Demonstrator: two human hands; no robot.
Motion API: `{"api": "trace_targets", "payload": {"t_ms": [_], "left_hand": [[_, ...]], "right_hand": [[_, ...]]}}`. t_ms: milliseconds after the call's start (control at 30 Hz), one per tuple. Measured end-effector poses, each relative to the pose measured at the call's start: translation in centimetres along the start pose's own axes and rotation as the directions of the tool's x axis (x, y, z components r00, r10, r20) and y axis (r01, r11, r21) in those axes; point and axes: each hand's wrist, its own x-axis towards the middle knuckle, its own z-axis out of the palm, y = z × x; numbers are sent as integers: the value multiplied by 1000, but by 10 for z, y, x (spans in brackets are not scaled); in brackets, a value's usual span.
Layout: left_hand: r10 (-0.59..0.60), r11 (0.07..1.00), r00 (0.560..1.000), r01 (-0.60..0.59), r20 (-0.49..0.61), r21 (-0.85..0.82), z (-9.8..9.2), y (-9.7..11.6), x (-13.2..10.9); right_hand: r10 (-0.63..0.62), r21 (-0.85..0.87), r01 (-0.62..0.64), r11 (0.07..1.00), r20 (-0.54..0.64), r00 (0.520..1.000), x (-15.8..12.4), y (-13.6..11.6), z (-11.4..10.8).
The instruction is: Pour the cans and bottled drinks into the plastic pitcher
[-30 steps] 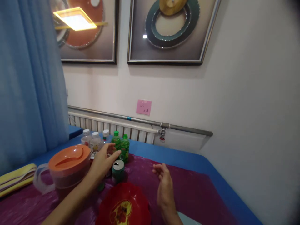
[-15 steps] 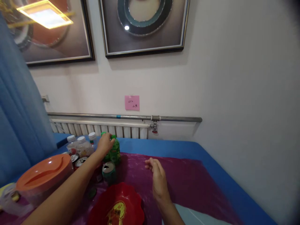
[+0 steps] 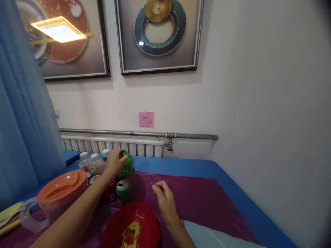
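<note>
My left hand is wrapped round a small green bottle and holds it tilted above the purple table cover. My right hand hovers low over the cover beside a red bowl, its fingers loosely curled with nothing in them. An opened green can stands just below the green bottle. Behind my left hand stand clear bottles with white caps.
A clear pitcher with an orange lid stands at the left, with a yellow cloth beyond it. A radiator and pipe run along the wall. A blue curtain hangs at the left.
My left hand reached to the green bottles, closed round one and tipped it up off the table. My right hand dropped lower and curled its fingers. The view swung left.
</note>
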Motion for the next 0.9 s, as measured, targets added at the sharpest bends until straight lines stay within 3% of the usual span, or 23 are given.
{"api": "trace_targets", "payload": {"t_ms": [67,167,233,367,633,733,800,900], "left_hand": [[20,998,999,-23,-40,-65,-16,9,-12],[28,987,997,-39,-67,-157,-39,23,-50],[4,957,997,-27,-79,-289,-49,30,-82],[-139,819,988,152,64,-553,-51,36,-139],[-152,791,985,172,83,-587,-49,24,-182],[-169,745,981,190,95,-639,-57,7,-194],[-283,735,958,246,45,-632,-64,-17,-204],[-517,707,853,372,-79,-602,-76,-70,-217]], "right_hand": [[-21,-23,20,1000,-10,1000,0,-2,1],[-97,-97,97,991,2,995,-5,-13,2],[-183,-176,193,965,73,980,-11,-23,5],[-295,-244,371,896,299,908,-28,-33,17],[-122,-272,253,928,418,900,-51,-13,41],[-99,-298,243,923,425,900,-54,-13,40],[-86,-287,215,933,404,911,-54,-16,38],[-26,-286,149,947,390,920,-54,-18,36]]}}
